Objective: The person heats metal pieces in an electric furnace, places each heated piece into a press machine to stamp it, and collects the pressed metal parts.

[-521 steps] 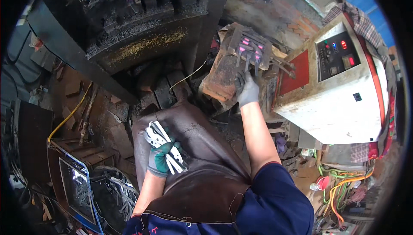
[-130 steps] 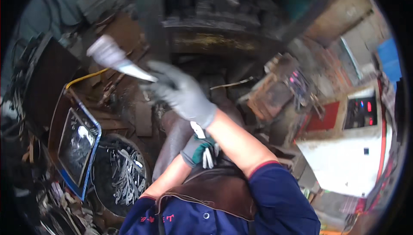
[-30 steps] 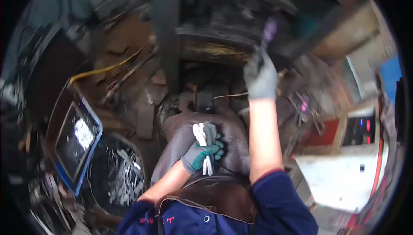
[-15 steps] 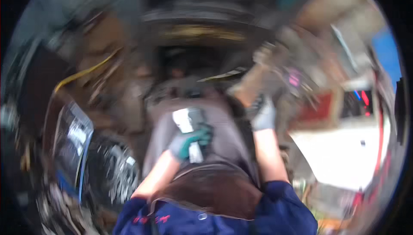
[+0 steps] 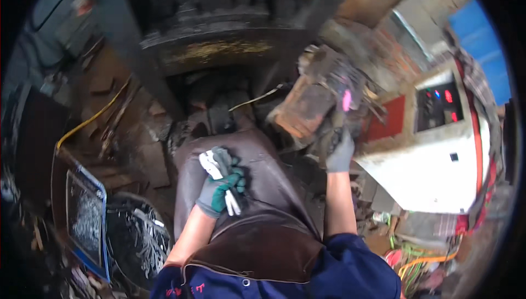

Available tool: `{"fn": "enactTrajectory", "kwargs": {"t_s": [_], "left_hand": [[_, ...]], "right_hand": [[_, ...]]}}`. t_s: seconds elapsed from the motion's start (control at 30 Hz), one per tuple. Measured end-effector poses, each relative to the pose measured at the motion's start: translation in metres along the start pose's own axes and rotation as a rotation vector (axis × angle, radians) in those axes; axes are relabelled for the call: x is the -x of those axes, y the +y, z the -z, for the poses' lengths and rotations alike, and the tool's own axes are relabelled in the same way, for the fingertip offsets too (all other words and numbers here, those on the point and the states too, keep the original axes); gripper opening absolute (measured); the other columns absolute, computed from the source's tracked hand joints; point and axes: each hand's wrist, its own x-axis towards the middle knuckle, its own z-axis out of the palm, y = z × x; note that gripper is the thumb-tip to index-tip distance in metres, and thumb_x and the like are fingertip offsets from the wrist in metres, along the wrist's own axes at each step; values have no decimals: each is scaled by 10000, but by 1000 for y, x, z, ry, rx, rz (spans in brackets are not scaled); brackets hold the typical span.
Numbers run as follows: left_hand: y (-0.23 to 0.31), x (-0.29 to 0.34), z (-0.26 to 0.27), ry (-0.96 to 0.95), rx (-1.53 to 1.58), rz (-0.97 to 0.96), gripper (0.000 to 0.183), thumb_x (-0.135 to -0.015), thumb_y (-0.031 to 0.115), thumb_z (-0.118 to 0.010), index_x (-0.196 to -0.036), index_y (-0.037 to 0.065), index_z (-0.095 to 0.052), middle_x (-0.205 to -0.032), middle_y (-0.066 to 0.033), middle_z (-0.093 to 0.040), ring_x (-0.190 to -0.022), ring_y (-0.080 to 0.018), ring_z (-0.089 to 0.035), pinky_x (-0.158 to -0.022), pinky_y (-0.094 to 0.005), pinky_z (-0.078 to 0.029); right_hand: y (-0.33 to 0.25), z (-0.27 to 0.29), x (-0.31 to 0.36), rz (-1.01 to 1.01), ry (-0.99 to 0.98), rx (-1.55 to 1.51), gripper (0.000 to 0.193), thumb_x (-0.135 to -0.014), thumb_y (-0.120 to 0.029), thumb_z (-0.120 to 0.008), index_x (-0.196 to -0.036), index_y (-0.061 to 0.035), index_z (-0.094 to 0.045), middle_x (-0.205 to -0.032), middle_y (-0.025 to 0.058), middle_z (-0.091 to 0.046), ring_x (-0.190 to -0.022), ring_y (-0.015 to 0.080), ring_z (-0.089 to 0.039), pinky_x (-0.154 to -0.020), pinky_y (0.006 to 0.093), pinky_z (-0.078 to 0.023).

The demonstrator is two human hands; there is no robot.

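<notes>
My left hand (image 5: 220, 185), in a grey and green glove, rests on my brown leather apron (image 5: 257, 211) and is closed on a few pale metal pieces (image 5: 218, 174). My right hand (image 5: 341, 154), in a grey glove, reaches up to the right against a rusty heating block (image 5: 307, 108) with a glowing pink spot (image 5: 346, 100). Whether its fingers grip anything there is blurred. A dark heavy press (image 5: 219, 19) stands straight ahead.
A white and red control cabinet (image 5: 438, 145) with lit red lamps stands at the right. A round bin of metal scrap (image 5: 137, 239) and a blue-rimmed tray (image 5: 82, 217) sit at lower left. A yellow cable (image 5: 93, 118) runs over the dirty floor. Coloured wires (image 5: 416, 258) lie at lower right.
My right hand has come down from the press and moved right to the rusty heating block. My left hand stays on the apron with the metal pieces.
</notes>
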Motion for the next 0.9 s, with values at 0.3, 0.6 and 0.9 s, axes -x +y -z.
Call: {"fn": "enactTrajectory", "kwargs": {"t_s": [0.3, 0.6, 0.9], "left_hand": [[2, -4, 1, -13, -18, 7, 423, -821, -2, -615, -1217, 62, -482, -842, -60, -599, -655, -173, -588, -581, -292, -495], [0, -3, 7, -73, 45, 2, 419, -832, 3, -609, -1220, 88, -475, -832, -42, -584, -658, -166, -573, -583, -289, -487], [4, -4, 0, -42, 46, -12, 417, -820, -14, -599, -1211, 66, -477, -818, -42, -570, -662, -161, -562, -585, -290, -483]], "right_hand": [[-43, -250, 3, -13, -661, 141, 216, -897, -262, -555, -855, -50, -573, -621, -3, -483, -447, 84, -382, -400, 213, -255], [-31, -360, -16, -17, -591, 318, 251, -903, -278, -522, -779, -66, -573, -551, -33, -448, -416, 66, -370, -363, 204, -256], [-36, -306, -16, -67, -839, 282, 495, -912, -520, -461, -945, -49, -610, -658, -5, -532, -533, 87, -482, -459, 191, -318]]}}
